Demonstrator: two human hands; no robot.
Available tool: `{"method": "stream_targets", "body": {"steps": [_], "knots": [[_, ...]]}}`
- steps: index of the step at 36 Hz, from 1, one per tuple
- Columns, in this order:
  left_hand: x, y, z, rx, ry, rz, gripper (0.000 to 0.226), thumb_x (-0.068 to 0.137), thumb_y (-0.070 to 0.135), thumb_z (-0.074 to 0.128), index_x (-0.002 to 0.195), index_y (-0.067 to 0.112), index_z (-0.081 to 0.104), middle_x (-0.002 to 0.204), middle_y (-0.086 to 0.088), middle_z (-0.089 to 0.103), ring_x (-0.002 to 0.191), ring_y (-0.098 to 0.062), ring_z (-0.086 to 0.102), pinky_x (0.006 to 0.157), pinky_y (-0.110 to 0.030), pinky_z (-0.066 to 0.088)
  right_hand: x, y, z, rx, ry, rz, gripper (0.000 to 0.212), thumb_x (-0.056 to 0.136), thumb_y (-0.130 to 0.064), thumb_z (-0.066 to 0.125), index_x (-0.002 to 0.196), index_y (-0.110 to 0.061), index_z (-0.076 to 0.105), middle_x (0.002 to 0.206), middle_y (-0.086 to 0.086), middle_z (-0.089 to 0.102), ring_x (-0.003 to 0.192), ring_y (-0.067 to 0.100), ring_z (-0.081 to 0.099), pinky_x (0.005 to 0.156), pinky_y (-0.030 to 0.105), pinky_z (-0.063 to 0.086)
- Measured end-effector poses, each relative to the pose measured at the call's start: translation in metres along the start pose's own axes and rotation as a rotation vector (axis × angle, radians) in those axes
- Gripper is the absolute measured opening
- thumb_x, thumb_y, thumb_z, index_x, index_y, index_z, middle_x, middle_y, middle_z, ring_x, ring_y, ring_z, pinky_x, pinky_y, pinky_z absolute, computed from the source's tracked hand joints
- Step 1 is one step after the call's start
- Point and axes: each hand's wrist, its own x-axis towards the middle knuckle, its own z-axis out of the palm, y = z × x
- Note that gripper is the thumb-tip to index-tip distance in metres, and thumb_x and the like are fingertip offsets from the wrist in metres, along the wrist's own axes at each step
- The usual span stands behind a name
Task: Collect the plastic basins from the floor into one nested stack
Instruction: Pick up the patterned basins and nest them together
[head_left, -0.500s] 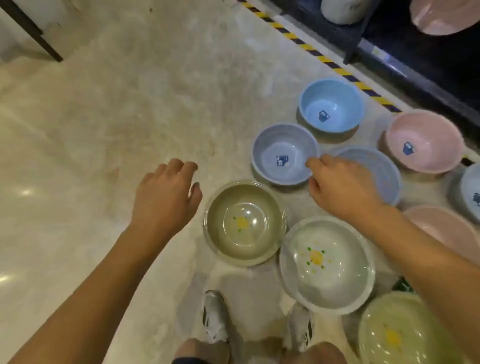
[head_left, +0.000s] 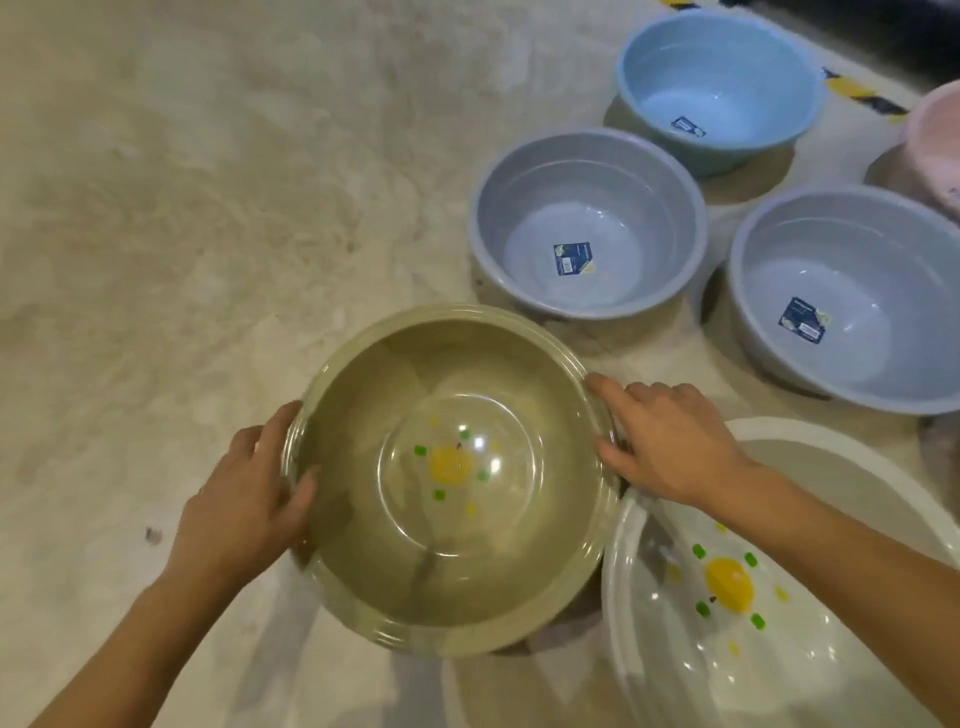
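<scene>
Olive basin (head_left: 452, 478) held between both hands over pale floor (head_left: 208, 208). Left hand (head_left: 244, 499) grips its left rim, thumb inside. Right hand (head_left: 670, 441) grips its right rim, thumb on top. White basin (head_left: 649, 649) just right of olive basin; grey basin (head_left: 587, 223) beyond it.

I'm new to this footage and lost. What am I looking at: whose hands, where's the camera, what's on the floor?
No machine here: a person works with bare hands, and the camera sits on their head, looking down. The left hand and right hand grip opposite sides of the rim of an olive basin. Beside it on the floor lies a white basin with a yellow spot; farther off stand a left grey basin, a right grey basin, a blue basin and the edge of a pink basin.
</scene>
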Motion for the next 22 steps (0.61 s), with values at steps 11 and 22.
{"method": "stream_targets", "body": {"steps": [11, 22], "knots": [[0.024, -0.025, 0.002, -0.289, -0.005, -0.039, 0.072, 0.078, 0.036, 0.068, 0.137, 0.060, 0.033, 0.071, -0.001, 0.070, 0.057, -0.023, 0.069, 0.057, -0.039, 0.057, 0.000, -0.009, 0.010, 0.458, 0.131, 0.100, 0.073, 0.081, -0.042, 0.058, 0.150, -0.033, 0.034, 0.087, -0.004, 0.069, 0.087, 0.023, 0.065, 0.082, 0.028, 0.037], [0.086, 0.033, -0.122, -0.301, -0.062, 0.229, 0.074, 0.071, 0.060, 0.067, 0.141, 0.052, 0.042, 0.090, 0.002, 0.074, 0.074, -0.027, 0.072, 0.065, -0.048, 0.059, -0.047, 0.027, -0.100, 0.667, 0.379, 0.305, 0.071, 0.082, -0.048, 0.052, 0.149, -0.046, 0.031, 0.109, -0.005, 0.067, 0.093, 0.014, 0.061, 0.087, 0.039, 0.053]]}}
